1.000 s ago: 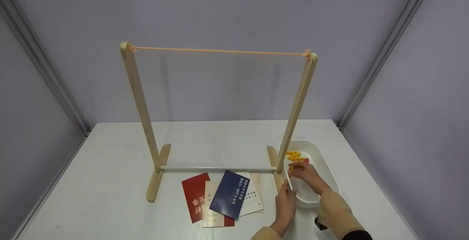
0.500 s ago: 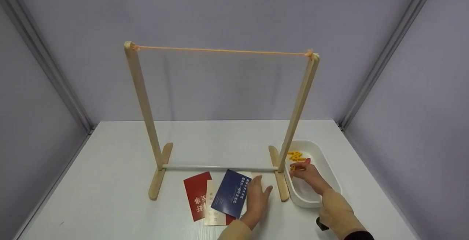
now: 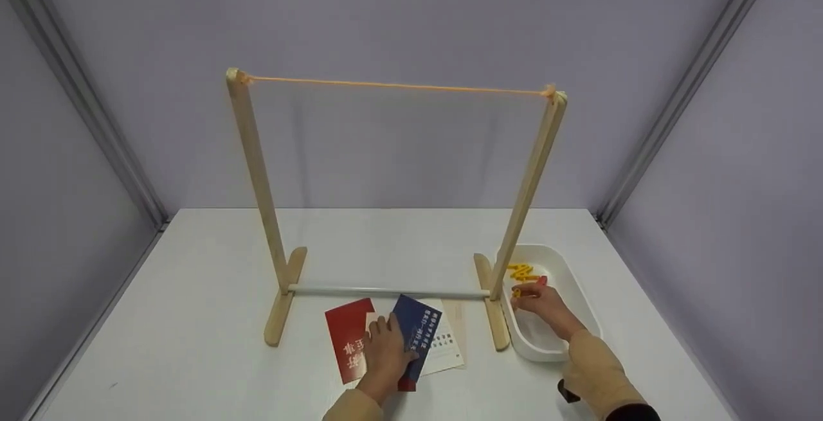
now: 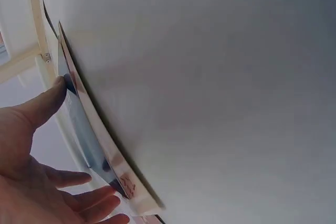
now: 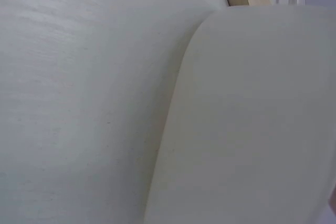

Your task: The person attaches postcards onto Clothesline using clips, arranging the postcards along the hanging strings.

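My left hand [image 3: 386,350] lies over a spread of cards, its fingers extended. In the left wrist view its thumb touches the blue card [image 4: 86,135], and the other fingers lie near the card edges. Beside it are a red card [image 3: 346,337] with white lettering and a white card [image 3: 443,350] with print. My right hand [image 3: 543,305] is inside the white tray [image 3: 585,308], its fingertips pinching a small yellow clothespin [image 3: 516,293]. Several yellow clothespins [image 3: 522,272] and a red one [image 3: 542,280] lie close by. The right wrist view shows mostly the tray's outer wall [image 5: 241,114].
A wooden stand has two uprights, the left post [image 3: 257,177] and the right post [image 3: 530,196]. An orange string [image 3: 395,85] runs between their tops, and a white rod [image 3: 386,291] joins them low down. Grey panels enclose the white table [image 3: 212,267].
My left hand has left the tray's near-left edge and moved left across the table onto the cards. The right hand stays in the tray at the clothespin.
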Action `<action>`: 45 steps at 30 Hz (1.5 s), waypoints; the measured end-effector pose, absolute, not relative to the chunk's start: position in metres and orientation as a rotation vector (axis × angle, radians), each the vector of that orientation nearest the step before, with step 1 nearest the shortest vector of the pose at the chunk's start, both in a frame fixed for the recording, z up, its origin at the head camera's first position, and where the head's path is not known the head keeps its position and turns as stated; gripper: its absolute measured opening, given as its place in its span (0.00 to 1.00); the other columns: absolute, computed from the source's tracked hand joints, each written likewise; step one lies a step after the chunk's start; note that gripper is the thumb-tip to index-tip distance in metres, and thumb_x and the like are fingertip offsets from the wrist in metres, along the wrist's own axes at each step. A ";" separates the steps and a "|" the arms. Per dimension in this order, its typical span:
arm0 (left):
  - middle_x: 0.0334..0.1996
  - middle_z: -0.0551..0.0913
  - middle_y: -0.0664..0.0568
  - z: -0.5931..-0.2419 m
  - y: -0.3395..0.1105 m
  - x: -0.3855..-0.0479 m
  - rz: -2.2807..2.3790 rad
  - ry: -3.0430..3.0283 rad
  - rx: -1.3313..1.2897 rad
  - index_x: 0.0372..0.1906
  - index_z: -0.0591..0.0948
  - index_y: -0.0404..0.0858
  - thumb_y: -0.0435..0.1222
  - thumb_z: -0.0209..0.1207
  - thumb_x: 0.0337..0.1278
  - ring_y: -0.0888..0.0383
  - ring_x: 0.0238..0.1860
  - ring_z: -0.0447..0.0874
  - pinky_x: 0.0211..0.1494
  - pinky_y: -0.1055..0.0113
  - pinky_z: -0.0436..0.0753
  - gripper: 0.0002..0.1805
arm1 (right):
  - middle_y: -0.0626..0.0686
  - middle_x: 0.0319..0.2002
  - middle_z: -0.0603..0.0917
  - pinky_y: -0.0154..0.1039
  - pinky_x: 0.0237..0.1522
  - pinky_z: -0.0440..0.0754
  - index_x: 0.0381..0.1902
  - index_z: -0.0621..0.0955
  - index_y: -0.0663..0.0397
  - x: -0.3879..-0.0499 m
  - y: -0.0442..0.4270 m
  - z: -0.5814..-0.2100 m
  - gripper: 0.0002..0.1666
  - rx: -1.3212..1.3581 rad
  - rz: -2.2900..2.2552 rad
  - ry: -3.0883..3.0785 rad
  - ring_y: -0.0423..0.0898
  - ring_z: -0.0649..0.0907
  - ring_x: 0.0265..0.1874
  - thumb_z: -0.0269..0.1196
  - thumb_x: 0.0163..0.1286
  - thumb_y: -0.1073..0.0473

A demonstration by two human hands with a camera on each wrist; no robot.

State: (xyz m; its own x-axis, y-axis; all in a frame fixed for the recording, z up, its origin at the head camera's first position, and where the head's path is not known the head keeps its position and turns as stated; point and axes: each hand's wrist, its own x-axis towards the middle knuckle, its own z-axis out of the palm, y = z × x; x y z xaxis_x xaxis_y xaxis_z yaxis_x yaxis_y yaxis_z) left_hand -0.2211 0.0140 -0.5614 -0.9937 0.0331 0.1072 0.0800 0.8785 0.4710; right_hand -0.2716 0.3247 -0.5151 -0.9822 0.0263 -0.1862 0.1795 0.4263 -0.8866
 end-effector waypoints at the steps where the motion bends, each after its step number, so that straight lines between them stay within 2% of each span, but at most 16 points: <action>1: 0.46 0.69 0.35 -0.561 0.014 -0.222 -0.755 -2.939 -0.090 0.58 0.66 0.25 0.42 0.76 0.27 0.39 0.50 0.67 0.53 0.48 0.68 0.48 | 0.56 0.42 0.78 0.42 0.47 0.75 0.51 0.75 0.69 -0.272 0.325 -0.515 0.24 0.179 -1.602 2.529 0.47 0.77 0.41 0.64 0.60 0.60; 6: 0.43 0.69 0.35 -0.555 0.012 -0.226 -0.968 -2.824 -0.006 0.58 0.67 0.26 0.29 0.75 0.26 0.39 0.46 0.69 0.47 0.48 0.73 0.45 | 0.56 0.42 0.78 0.41 0.47 0.75 0.51 0.74 0.72 -0.273 0.327 -0.517 0.26 0.142 -1.642 2.499 0.47 0.78 0.40 0.64 0.60 0.60; 9: 0.43 0.69 0.33 -0.549 0.005 -0.228 -1.190 -2.770 0.056 0.58 0.67 0.25 0.21 0.69 0.29 0.39 0.44 0.71 0.45 0.48 0.75 0.40 | 0.56 0.42 0.79 0.40 0.47 0.75 0.51 0.73 0.73 -0.271 0.329 -0.517 0.25 0.132 -1.649 2.490 0.46 0.78 0.40 0.63 0.61 0.61; 12: 0.42 0.73 0.31 -0.540 -0.006 -0.228 -1.408 -2.773 0.064 0.55 0.68 0.24 0.17 0.64 0.32 0.39 0.43 0.74 0.44 0.48 0.76 0.35 | 0.56 0.42 0.79 0.39 0.46 0.76 0.51 0.74 0.72 -0.269 0.331 -0.517 0.24 0.162 -1.645 2.497 0.46 0.78 0.39 0.64 0.60 0.62; 16: 0.37 0.78 0.35 -0.533 -0.020 -0.227 -1.610 -2.822 0.005 0.48 0.71 0.24 0.17 0.63 0.36 0.43 0.40 0.77 0.43 0.50 0.77 0.26 | 0.56 0.44 0.78 0.44 0.51 0.73 0.52 0.74 0.70 -0.267 0.336 -0.516 0.25 0.217 -1.609 2.513 0.47 0.77 0.41 0.64 0.60 0.60; 20: 0.34 0.78 0.40 -0.531 -0.026 -0.227 -1.776 -2.806 -0.031 0.44 0.72 0.27 0.19 0.61 0.42 0.47 0.35 0.79 0.37 0.54 0.79 0.20 | 0.57 0.46 0.77 0.47 0.54 0.71 0.53 0.73 0.69 -0.267 0.340 -0.517 0.26 0.256 -1.581 2.514 0.47 0.77 0.42 0.63 0.61 0.58; 28: 0.39 0.79 0.38 -0.529 -0.018 -0.233 -2.097 -2.591 -0.094 0.48 0.68 0.28 0.19 0.58 0.48 0.48 0.36 0.81 0.37 0.56 0.81 0.20 | 0.57 0.42 0.78 0.37 0.44 0.77 0.51 0.73 0.74 -0.270 0.346 -0.509 0.24 0.234 -1.656 2.506 0.44 0.78 0.38 0.63 0.61 0.63; 32: 0.36 0.80 0.40 -0.525 -0.010 -0.236 -2.223 -2.424 -0.142 0.48 0.67 0.28 0.19 0.57 0.47 0.50 0.34 0.81 0.35 0.58 0.81 0.21 | 0.57 0.44 0.77 0.42 0.50 0.74 0.54 0.71 0.72 -0.274 0.349 -0.498 0.26 0.245 -1.606 2.528 0.46 0.78 0.41 0.62 0.62 0.60; 36: 0.35 0.80 0.38 -0.518 -0.001 -0.241 -2.369 -2.211 -0.233 0.47 0.66 0.26 0.17 0.56 0.47 0.45 0.34 0.82 0.35 0.57 0.81 0.20 | 0.59 0.49 0.76 0.51 0.56 0.68 0.57 0.70 0.69 -0.278 0.355 -0.478 0.30 0.227 -1.561 2.552 0.51 0.76 0.47 0.62 0.63 0.56; 39: 0.35 0.79 0.36 -0.511 0.006 -0.248 -2.424 -2.077 -0.311 0.47 0.66 0.25 0.16 0.55 0.47 0.42 0.35 0.81 0.35 0.55 0.81 0.20 | 0.61 0.50 0.75 0.52 0.57 0.66 0.58 0.69 0.68 -0.282 0.361 -0.456 0.31 0.177 -1.543 2.589 0.52 0.75 0.48 0.62 0.63 0.54; 45: 0.36 0.80 0.40 -0.487 0.023 -0.259 -2.384 -1.952 -0.377 0.49 0.65 0.28 0.19 0.56 0.49 0.48 0.34 0.82 0.36 0.59 0.81 0.21 | 0.62 0.49 0.75 0.52 0.58 0.66 0.58 0.69 0.69 -0.291 0.368 -0.396 0.32 0.067 -1.509 2.682 0.52 0.76 0.47 0.61 0.64 0.52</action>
State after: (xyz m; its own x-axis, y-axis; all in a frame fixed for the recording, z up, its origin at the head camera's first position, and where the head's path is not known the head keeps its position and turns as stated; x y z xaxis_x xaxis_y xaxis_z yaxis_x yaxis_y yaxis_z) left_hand -0.2595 0.0231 -0.4867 -0.9698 0.1238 0.2100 0.1815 -0.2086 0.9610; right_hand -0.2912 0.3684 -0.3964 -0.9970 0.0070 -0.0766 0.0691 0.5191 -0.8519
